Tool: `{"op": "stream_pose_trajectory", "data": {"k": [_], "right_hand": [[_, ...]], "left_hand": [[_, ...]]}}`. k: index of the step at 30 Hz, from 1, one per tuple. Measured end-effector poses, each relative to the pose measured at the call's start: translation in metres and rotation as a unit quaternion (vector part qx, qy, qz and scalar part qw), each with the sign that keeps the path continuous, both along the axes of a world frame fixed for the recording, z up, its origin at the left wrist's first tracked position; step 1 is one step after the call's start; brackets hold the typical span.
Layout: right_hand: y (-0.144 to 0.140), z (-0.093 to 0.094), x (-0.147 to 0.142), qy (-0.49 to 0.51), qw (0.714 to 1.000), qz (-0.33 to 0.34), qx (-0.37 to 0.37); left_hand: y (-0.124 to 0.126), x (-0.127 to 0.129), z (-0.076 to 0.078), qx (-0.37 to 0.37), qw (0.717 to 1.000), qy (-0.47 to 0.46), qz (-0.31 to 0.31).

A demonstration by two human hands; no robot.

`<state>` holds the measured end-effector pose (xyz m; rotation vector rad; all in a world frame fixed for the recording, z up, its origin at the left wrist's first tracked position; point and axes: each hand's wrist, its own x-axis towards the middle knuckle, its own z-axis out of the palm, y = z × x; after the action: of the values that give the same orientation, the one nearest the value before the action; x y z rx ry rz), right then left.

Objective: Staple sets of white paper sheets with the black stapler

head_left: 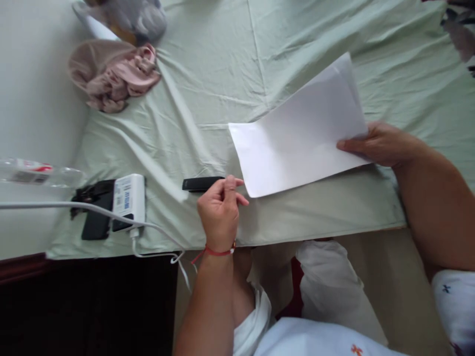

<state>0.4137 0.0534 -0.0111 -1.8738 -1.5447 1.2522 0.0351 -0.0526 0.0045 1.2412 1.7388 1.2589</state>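
White paper sheets point(297, 133), seemingly a thin stack, are held at their right end by my right hand point(382, 143), thumb on top and fingers beneath. They slant over the bed, with the far right corner raised. At the near left corner of the paper is my left hand point(220, 207), wearing a red string bracelet point(219, 251). Its fingers are half bent and apart, with the tips at the paper's edge, and no grip on it shows. Just behind this hand lies a slim black object point(202, 184), perhaps a stapler, partly covered by the fingers.
A pale green sheet point(208, 109) covers the bed. To the left lie a white power bank point(129, 198) with a white cable point(156, 227), a dark phone point(97, 217) and a clear plastic bottle point(40, 173). Pink cloth point(118, 74) is bunched at the far left.
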Motion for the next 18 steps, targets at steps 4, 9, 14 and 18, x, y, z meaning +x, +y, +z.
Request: {"op": "stream_pose_trajectory", "data": {"k": [4, 9, 14, 18], "right_hand": [[-0.002, 0.003, -0.005, 0.057, 0.998, -0.033, 0.008], [-0.005, 0.012, -0.018, 0.104, 0.992, -0.054, -0.034], [-0.006, 0.019, -0.028, 0.139, 0.987, -0.069, -0.040], [-0.005, 0.018, -0.028, 0.146, 0.986, -0.069, -0.050]], "left_hand": [[-0.007, -0.013, -0.001, 0.140, 0.966, 0.167, 0.141], [0.001, -0.051, -0.007, 0.140, 0.914, 0.378, 0.051], [0.009, -0.065, -0.018, 0.025, 0.927, 0.372, -0.035], [0.010, -0.055, -0.022, 0.058, 0.928, 0.365, -0.048]]}}
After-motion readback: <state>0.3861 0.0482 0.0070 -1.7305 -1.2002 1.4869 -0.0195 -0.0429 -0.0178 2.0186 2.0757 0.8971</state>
